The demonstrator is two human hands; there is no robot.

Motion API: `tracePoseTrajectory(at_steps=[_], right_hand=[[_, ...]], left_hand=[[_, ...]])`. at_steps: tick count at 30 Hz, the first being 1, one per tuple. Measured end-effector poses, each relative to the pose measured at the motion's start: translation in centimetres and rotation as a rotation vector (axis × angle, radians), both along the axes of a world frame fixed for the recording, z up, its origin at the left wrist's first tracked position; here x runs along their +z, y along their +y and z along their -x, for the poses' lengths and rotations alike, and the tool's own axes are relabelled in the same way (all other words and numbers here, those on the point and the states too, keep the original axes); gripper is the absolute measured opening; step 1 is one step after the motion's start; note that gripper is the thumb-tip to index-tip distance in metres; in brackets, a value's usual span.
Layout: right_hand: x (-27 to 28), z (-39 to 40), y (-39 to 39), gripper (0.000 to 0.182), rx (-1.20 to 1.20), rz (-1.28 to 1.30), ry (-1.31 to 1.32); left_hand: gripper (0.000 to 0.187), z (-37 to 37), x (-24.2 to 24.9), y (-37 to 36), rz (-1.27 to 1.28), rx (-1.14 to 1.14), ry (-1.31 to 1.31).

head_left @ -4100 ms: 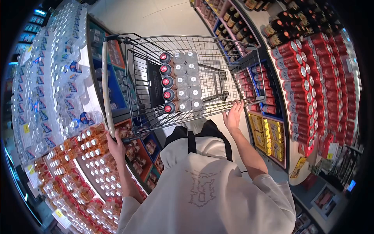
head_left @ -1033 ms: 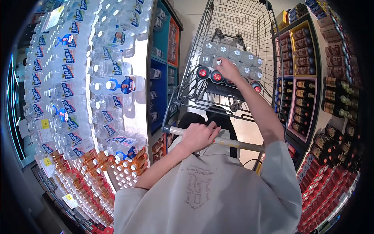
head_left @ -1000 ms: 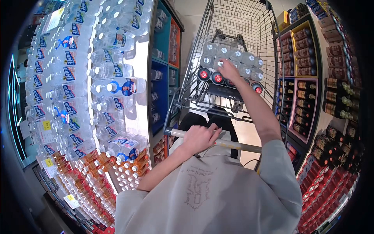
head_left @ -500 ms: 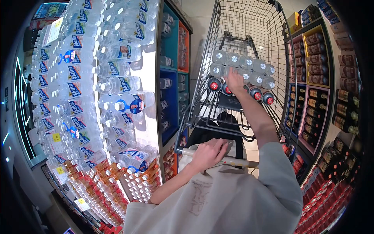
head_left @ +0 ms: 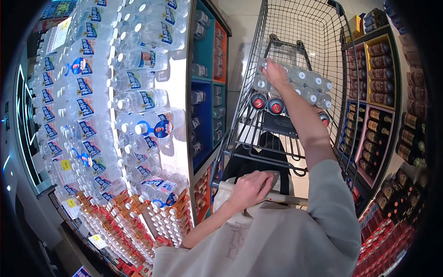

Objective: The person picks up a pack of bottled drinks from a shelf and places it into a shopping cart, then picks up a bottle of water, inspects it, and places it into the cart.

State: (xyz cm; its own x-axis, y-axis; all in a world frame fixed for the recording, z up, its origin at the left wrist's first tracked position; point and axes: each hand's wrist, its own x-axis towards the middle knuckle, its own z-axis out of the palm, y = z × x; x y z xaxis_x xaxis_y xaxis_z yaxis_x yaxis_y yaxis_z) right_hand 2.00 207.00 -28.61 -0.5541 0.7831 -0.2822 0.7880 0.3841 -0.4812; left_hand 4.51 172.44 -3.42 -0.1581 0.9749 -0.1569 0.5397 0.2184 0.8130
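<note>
My left hand is wrapped over the handle of the shopping cart. In the cart, my right hand reaches to the far left of the bottles. Its fingers bend around the top of a clear bottle in the back row; the hand partly hides the grip. Clear bottles with pale caps stand upright in rows. Nearer me is a row of dark bottles with red caps, partly covered by my right forearm.
On the left, bottled water is stacked high beside a shelf with coloured compartments. Shelves of dark bottles line the right side, close to the cart. Red packs sit low at the right.
My right hand has moved forward and left, from the middle of the bottles to the back left one. The cart appears slightly further right in view. My left hand stays on the handle.
</note>
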Motion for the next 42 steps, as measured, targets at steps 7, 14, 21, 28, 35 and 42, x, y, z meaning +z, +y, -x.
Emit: tracePoseTrajectory(at_steps=[7, 14, 21, 28, 35, 42], right_hand=[[-1.3, 0.0, 0.1, 0.046, 0.118, -0.103, -0.055], [8.7, -3.4, 0.8, 0.043, 0.139, -0.154, 0.199], [23.2, -7.1, -0.6, 0.033, 0.138, -0.1, 0.431], [37.3, -8.8, -6.0, 0.029, 0.402, -0.276, 0.508], [38.6, -6.7, -8.7, 0.028, 0.271, -0.112, 0.906], [27.6, -7.2, -13.8, 0.044, -0.205, 0.53, 1.142]], left_hand=[[0.006, 0.3, -0.2, -0.6, -0.027, -0.026, 0.132], [0.008, 0.4, 0.1, -0.8, -0.034, 0.086, 0.077], [0.016, 0.8, -0.4, -1.2, 0.082, 0.08, -0.103], [0.076, 5.8, 3.9, 3.7, -0.223, 0.235, -0.317], [0.094, 8.0, 5.3, 8.3, -0.145, 0.02, -0.748], [0.068, 6.8, 1.8, 4.5, -0.218, 0.332, -0.824]])
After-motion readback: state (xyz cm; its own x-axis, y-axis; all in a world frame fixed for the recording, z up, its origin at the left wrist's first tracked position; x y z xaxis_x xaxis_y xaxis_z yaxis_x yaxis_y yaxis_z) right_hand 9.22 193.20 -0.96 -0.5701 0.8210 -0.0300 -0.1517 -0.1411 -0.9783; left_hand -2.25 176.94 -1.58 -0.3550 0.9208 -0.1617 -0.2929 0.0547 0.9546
